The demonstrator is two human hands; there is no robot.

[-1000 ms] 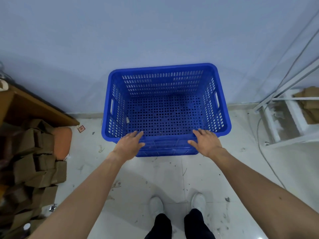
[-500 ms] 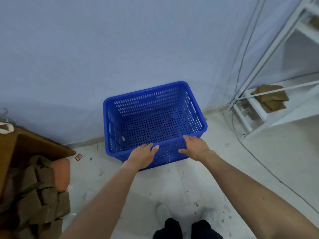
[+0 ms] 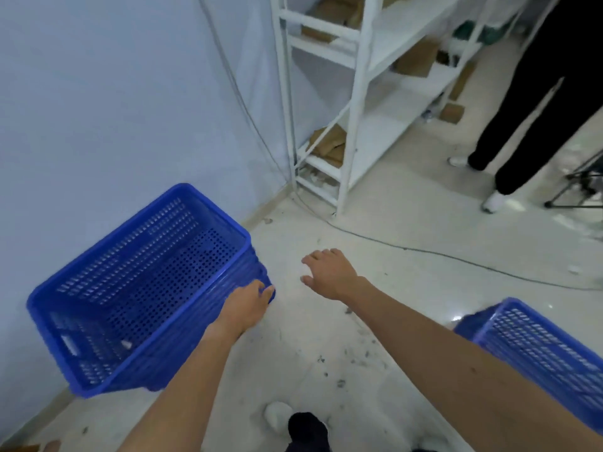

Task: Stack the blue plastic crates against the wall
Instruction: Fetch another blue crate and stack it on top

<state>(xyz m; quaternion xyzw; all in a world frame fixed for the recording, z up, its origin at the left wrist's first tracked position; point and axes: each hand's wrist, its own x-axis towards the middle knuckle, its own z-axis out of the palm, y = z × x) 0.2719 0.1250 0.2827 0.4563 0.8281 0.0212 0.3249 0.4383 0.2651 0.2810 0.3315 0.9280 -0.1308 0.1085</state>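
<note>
Left hand (image 3: 246,306): fingers curled over the near corner of the blue crate stack (image 3: 143,288), in contact with the rim at its right end. Right hand (image 3: 328,272): fingers spread, palm down, free over the floor (image 3: 375,249), holding nothing, just beside the stack at 3 o'clock.

Location of stack: on the floor, far long side close to the wall (image 3: 114,93), at 9 o'clock from centre of view. Layered rims visible along the near side, which suggests several crates nested; exact count not readable.

Second blue crate (image 3: 538,350): at 4 o'clock, well apart from the stack, partly cut off by the frame edge.

Handling, as judged: perforated moulded plastic, rigid, probably light when empty. Smooth rim, likely somewhat slippery under bare skin. Not fragile. Best grip points: the slotted handle openings in the short end walls, one visible at the left end of the stack; alternatively under the rolled rim at opposite sides, two hands. Keep level when lowering into a nest to avoid jamming.

Contents: top crate of the stack nearly empty; one small pale object on the bottom near the left end, not identifiable. Second crate: interior only partly visible, nothing seen in it.

Outward: white shelving rack (image 3: 355,102) at 1 o'clock with cardboard on its shelves; a cable (image 3: 456,259) across the floor; a standing person's legs (image 3: 522,109) at 2 o'clock.
</note>
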